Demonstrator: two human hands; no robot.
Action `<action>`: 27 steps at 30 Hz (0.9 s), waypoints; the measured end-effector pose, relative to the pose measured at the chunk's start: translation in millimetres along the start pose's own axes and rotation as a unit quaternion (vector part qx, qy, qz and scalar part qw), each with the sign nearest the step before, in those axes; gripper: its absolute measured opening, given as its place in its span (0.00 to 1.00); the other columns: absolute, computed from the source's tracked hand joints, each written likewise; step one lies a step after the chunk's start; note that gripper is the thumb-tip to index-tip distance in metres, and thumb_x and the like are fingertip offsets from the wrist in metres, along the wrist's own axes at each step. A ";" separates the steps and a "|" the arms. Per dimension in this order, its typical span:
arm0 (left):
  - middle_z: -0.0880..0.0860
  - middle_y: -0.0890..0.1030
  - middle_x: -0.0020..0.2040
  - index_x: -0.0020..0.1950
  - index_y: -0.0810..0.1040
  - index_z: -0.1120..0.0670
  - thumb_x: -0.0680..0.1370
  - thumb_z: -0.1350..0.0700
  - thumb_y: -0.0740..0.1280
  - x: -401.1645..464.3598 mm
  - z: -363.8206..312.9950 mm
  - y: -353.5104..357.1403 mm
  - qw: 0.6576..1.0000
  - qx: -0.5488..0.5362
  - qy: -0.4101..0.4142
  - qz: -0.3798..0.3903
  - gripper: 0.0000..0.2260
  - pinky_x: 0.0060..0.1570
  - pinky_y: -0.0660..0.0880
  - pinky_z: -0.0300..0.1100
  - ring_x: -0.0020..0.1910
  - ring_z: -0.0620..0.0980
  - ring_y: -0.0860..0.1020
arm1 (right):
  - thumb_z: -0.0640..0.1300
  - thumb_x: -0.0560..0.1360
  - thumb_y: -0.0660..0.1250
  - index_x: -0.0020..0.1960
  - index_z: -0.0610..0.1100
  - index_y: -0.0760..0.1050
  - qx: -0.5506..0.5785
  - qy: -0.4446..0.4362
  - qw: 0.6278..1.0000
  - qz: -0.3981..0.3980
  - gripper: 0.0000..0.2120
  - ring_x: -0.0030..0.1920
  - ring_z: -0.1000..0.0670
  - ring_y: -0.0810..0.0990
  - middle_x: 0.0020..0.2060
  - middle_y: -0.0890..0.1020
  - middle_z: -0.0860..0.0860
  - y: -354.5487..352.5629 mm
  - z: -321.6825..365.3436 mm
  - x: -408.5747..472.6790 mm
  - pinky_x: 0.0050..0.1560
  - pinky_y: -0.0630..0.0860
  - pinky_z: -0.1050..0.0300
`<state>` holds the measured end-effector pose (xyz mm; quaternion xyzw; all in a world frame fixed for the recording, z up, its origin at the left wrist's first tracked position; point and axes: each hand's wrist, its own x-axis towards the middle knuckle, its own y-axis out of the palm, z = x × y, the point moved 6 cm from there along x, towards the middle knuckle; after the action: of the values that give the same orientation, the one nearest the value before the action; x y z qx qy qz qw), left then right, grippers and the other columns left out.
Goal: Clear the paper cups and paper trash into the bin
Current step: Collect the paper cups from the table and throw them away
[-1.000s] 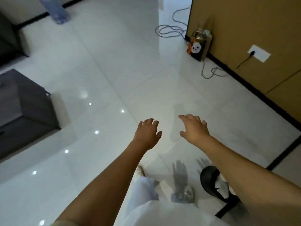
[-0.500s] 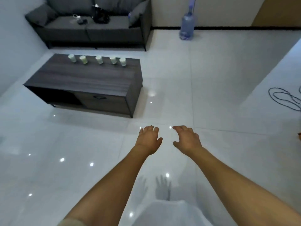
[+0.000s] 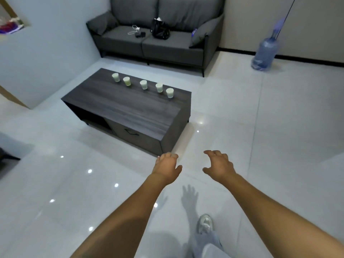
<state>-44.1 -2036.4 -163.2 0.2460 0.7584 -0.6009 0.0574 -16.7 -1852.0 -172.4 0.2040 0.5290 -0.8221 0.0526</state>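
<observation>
While both my grips, left point(image 3: 166, 167) and right point(image 3: 219, 166), hang spread and empty short of the table point(image 3: 130, 112), five paper cups point(image 3: 143, 84) line its far edge, a sofa point(image 3: 154, 41) behind it.

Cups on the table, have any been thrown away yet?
Nothing looks done. Five paper cups stand in a row on the dark table. The left hand and right hand are both empty, short of the table. No bin is in view. All five are left.
</observation>
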 end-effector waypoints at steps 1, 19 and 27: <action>0.55 0.69 0.69 0.71 0.66 0.55 0.80 0.48 0.59 18.7 -5.6 -9.6 1.000 -0.002 -0.008 0.000 0.21 0.72 0.60 0.51 0.68 0.55 0.65 | 0.48 0.75 0.66 0.75 0.53 0.58 -0.002 -0.007 1.000 -0.003 0.31 0.71 0.44 0.62 0.72 0.63 0.48 -14.8 -2.1 20.7 0.66 0.67 0.47; 0.57 0.71 0.65 0.67 0.69 0.55 0.79 0.49 0.60 360.1 -16.9 -143.7 0.999 -0.023 -0.033 0.000 0.19 0.69 0.62 0.54 0.65 0.58 0.68 | 0.48 0.75 0.67 0.75 0.53 0.57 -0.022 -0.048 0.998 0.015 0.32 0.71 0.43 0.60 0.73 0.62 0.48 -172.8 17.7 370.1 0.65 0.67 0.46; 0.56 0.69 0.68 0.70 0.66 0.56 0.80 0.49 0.59 484.2 5.1 -214.8 0.998 -0.022 -0.057 -0.011 0.20 0.72 0.58 0.51 0.67 0.57 0.66 | 0.48 0.75 0.66 0.75 0.52 0.59 -0.021 -0.080 0.996 0.034 0.31 0.70 0.43 0.62 0.72 0.64 0.48 -220.9 56.8 503.7 0.62 0.67 0.47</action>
<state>-562.5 -1927.6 -160.2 0.2015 0.7698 -0.5975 0.0992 -558.4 -1741.5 -161.7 0.1547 0.5330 -0.8221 0.1269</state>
